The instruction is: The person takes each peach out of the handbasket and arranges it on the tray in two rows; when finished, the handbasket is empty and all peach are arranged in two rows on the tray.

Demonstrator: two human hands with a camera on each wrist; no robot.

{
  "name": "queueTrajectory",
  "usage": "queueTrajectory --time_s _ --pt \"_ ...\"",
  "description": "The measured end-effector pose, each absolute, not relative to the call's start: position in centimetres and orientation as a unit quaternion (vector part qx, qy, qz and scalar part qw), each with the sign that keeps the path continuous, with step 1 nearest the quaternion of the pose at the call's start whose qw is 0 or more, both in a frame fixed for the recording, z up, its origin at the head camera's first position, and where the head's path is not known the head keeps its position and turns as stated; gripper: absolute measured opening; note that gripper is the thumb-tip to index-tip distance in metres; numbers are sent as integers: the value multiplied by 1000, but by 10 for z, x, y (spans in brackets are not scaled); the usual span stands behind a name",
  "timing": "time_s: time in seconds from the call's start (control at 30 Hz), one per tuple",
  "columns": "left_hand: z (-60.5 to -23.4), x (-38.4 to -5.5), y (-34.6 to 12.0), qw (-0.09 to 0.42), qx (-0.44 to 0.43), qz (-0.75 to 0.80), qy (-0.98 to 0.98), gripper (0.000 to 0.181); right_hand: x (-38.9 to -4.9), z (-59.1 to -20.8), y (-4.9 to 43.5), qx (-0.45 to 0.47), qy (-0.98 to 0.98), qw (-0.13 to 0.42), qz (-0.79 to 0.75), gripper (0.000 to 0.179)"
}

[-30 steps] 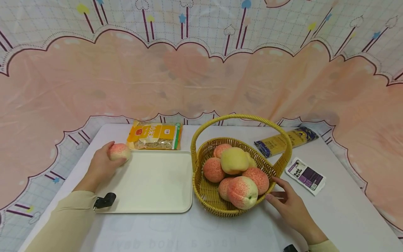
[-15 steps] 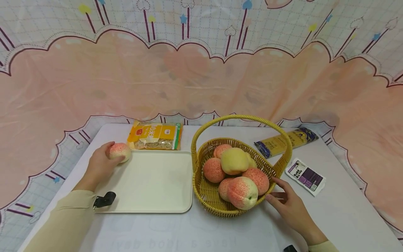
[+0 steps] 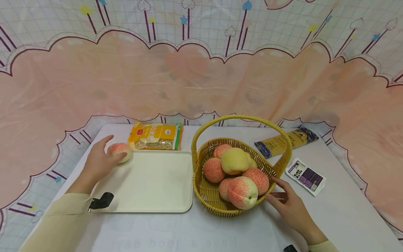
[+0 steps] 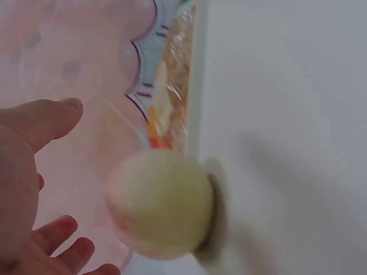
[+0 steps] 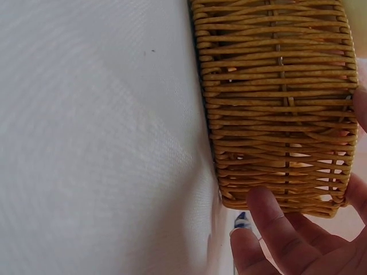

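Observation:
A pink-and-cream peach (image 3: pixel 119 152) rests at the back left corner of the white tray (image 3: pixel 157 210). My left hand (image 3: pixel 100 160) is beside it with thumb and fingers spread. In the left wrist view, a gap shows between those fingers and the peach (image 4: pixel 163 203). My right hand (image 3: pixel 291 206) holds the right side of the wicker basket (image 3: pixel 201 197), thumb and forefinger at its rim. Other fingertips (image 5: pixel 262 200) lie against the woven outer wall (image 5: pixel 281 126). Several peaches (image 3: pixel 242 192) and a yellow fruit (image 3: pixel 234 161) fill the basket.
Behind the tray lies an orange-and-clear food bag (image 3: pixel 155 136). A yellow-and-blue packet (image 3: pixel 286 141) lies behind the basket at the right, and a white-and-purple packet (image 3: pixel 305 176) sits right of it. The basket's tall handle (image 3: pixel 240 117) arches over the fruit.
My left hand has let go of the peach; its fingers have spread and drawn back slightly to the left. The peach stays at the tray corner. My right hand has not moved.

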State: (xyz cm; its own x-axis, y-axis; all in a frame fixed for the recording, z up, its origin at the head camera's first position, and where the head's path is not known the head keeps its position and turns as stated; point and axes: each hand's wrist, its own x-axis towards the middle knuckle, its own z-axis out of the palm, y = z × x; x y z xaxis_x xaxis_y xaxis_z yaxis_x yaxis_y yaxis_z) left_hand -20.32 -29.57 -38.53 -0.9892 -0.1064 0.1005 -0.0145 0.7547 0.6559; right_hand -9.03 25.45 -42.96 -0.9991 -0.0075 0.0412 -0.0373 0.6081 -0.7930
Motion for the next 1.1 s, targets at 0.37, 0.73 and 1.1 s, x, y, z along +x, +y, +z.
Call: queueTrajectory --time_s 0.37,0.73,1.1 --pt "-351 -157 -249 135 -86 -359 -920 79 -92 -431 256 16 -897 16 440 61" --pt "-350 -119 -176 165 -226 -414 -866 73 -92 -433 257 13 -897 10 442 62" --pt "-357 -109 -117 75 -316 -462 -825 72 -90 -430 255 9 -894 3 447 62"
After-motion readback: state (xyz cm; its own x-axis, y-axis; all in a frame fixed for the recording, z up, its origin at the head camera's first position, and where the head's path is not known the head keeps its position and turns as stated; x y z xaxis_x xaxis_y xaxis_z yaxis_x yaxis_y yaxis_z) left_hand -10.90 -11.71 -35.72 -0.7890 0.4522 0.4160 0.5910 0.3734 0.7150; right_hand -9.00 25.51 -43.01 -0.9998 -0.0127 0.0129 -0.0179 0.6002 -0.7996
